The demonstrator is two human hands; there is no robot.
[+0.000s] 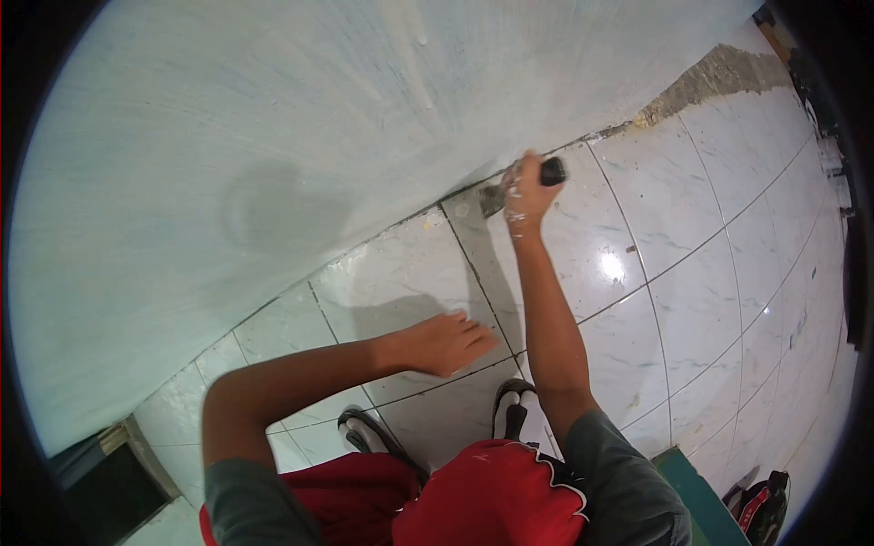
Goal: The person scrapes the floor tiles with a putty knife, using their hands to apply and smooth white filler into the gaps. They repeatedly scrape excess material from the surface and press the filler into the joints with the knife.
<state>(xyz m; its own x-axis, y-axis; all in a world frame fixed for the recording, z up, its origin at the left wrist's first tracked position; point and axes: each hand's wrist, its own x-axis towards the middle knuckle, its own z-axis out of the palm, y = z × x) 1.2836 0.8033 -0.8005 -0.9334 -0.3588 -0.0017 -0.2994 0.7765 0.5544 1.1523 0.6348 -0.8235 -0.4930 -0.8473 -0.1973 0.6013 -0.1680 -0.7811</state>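
The right hand [525, 191], its grip closed round a black-handled tool [553, 171], sits beside the wall's [346, 118] foot, tool head leftward; the left hand [443, 344], loose-fingered and seemingly bare, hangs nearer.

Can count one left hand [442, 345] and one right hand [525, 200], one black-handled tool [553, 171], two sandals [516, 419] and two grey sleeves [628, 482]. Toward the tiled floor's [701, 364] lower-right corner, make out one green panel [699, 496] and one black-and-red item [760, 510]; along its right edge, perhaps several dark objects [853, 278], too distorted to number.
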